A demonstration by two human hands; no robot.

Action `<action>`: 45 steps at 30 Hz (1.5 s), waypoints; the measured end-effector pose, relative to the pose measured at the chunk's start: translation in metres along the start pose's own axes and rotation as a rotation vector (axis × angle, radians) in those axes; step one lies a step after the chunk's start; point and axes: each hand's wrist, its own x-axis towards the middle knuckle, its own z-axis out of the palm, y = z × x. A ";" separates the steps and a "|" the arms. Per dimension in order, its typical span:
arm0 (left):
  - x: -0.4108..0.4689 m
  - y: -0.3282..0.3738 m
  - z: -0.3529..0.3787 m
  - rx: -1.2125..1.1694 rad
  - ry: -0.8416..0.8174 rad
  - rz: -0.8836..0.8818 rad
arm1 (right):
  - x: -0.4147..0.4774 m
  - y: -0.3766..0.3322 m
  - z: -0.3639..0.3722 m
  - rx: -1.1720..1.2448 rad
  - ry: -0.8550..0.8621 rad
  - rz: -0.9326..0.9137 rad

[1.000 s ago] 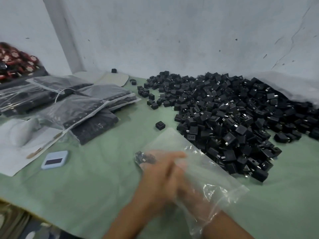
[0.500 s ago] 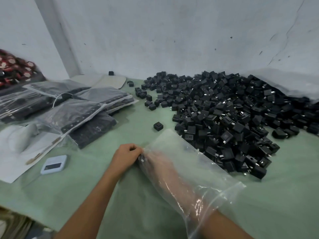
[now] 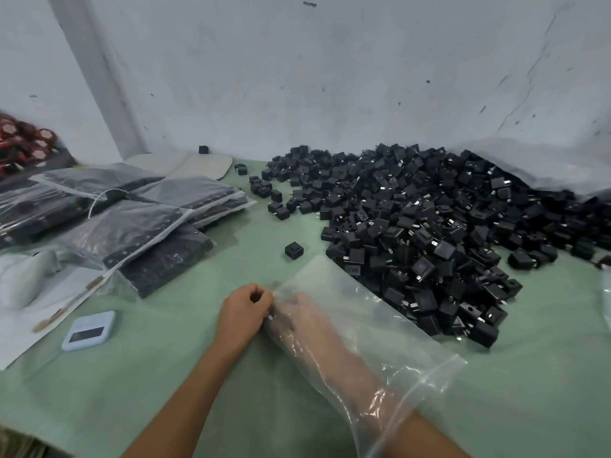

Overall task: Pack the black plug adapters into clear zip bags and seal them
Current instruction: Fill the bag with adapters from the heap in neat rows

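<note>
A clear zip bag (image 3: 373, 312) lies on the green table in front of me, its open mouth toward me. My right hand (image 3: 299, 317) and forearm are pushed deep inside it, reaching its far left corner; the plastic blurs the fingers. My left hand (image 3: 246, 312) sits outside at that same corner, its fingers curled and pinching the bag's end. A big pile of black plug adapters (image 3: 413, 226) spreads over the table's right and back. One stray adapter (image 3: 294, 250) stands alone just beyond the bag.
Several filled zip bags (image 3: 142, 226) are stacked at the left, with white paper sheets (image 3: 43, 312) in front of them. A small pale-blue device (image 3: 88, 330) lies near my left arm. A wall closes off the back. A white plastic sheet (image 3: 542, 166) covers the pile's far right.
My left hand has come off my right hand and moved left to the bag's far corner. My right arm has slid deeper into the bag.
</note>
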 end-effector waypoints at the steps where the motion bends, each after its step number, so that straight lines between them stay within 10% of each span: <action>1: 0.000 0.001 0.002 -0.002 -0.007 0.010 | 0.001 0.002 -0.003 0.071 0.001 0.051; 20: 0.008 -0.008 0.014 0.018 -0.023 0.047 | -0.184 0.084 -0.111 0.170 -0.131 0.073; 27: 0.012 -0.012 0.018 0.027 0.004 0.062 | -0.162 0.125 -0.183 0.031 0.293 0.236; 37: 0.017 -0.009 0.016 0.002 -0.045 0.009 | -0.070 0.160 -0.146 -0.519 -0.086 0.158; 45: -0.013 0.023 0.001 0.155 0.142 0.086 | -0.134 0.136 -0.190 0.534 0.318 0.451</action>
